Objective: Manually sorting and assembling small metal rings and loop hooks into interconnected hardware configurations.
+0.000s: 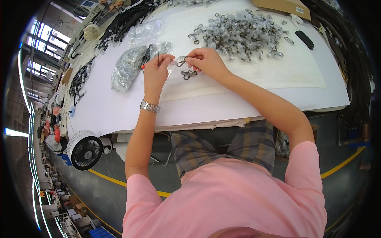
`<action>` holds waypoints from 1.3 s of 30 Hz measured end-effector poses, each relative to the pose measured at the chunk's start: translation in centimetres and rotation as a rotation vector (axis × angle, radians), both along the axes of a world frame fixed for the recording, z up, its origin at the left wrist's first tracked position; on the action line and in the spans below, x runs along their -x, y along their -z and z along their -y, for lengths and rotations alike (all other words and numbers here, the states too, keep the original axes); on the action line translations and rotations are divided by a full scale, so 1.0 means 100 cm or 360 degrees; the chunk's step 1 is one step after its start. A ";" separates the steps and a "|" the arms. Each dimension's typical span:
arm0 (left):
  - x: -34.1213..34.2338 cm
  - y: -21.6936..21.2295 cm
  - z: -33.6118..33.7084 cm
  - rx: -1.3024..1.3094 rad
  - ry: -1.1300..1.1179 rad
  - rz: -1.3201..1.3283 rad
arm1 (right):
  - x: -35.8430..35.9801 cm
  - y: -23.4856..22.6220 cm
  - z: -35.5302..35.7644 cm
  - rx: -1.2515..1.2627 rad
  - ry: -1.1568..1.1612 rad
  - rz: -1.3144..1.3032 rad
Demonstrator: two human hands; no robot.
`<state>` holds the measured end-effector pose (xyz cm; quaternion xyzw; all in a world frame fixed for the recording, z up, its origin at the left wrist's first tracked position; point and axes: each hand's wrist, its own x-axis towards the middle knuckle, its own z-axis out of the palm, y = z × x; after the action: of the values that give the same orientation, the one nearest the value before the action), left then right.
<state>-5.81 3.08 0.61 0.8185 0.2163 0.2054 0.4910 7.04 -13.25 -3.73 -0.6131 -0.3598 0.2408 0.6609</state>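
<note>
My right hand [207, 62] pinches a dark metal snap hook [181, 62] between thumb and fingertips. Opposite it, my left hand [156, 73] is closed, thumb against forefinger, at a bit of clear plastic film [171, 66] beside the hook. A thin dark tool with an orange-red part [143, 67] shows at the left hand; whether the palm grips it is hidden. Just below the hands, another snap hook with a ring [188, 74] lies on the white table [222, 105]. To the left sits a crumpled heap of clear plastic wrappers [127, 70].
A large pile of plastic-wrapped metal hooks [242, 35] spreads across the far right. Near it are a black oblong object [304, 39] and a cardboard box [283, 7]. Dark straps [123, 22] lie at the far left. A fan [85, 150] stands by the table's left front edge.
</note>
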 end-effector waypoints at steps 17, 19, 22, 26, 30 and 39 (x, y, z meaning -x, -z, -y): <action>0.005 0.006 0.037 0.0184 0.0153 0.0181 | 0.005 -0.012 0.007 -0.0300 0.0057 -0.0471; 0.004 0.008 0.040 0.0377 0.0157 0.0238 | 0.005 -0.013 0.007 -0.0335 0.0050 -0.0537; 0.003 0.010 0.042 0.0593 0.0157 0.0351 | 0.002 -0.015 0.007 -0.0296 0.0035 -0.0410; 0.004 0.015 0.040 0.0717 0.0147 0.0473 | 0.000 -0.016 0.006 -0.0243 0.0037 -0.0213; 0.008 0.011 0.048 0.0681 0.0153 0.0471 | 0.002 -0.014 0.006 -0.0279 0.0042 -0.0164; 0.011 0.013 0.050 0.0549 0.0107 0.0409 | 0.006 -0.019 0.014 0.0017 0.0305 0.0534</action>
<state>-6.89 -1.91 -0.73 0.6962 0.1563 0.2517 0.6538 6.43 -14.65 -1.84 -0.6795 -0.4035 0.0730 0.6084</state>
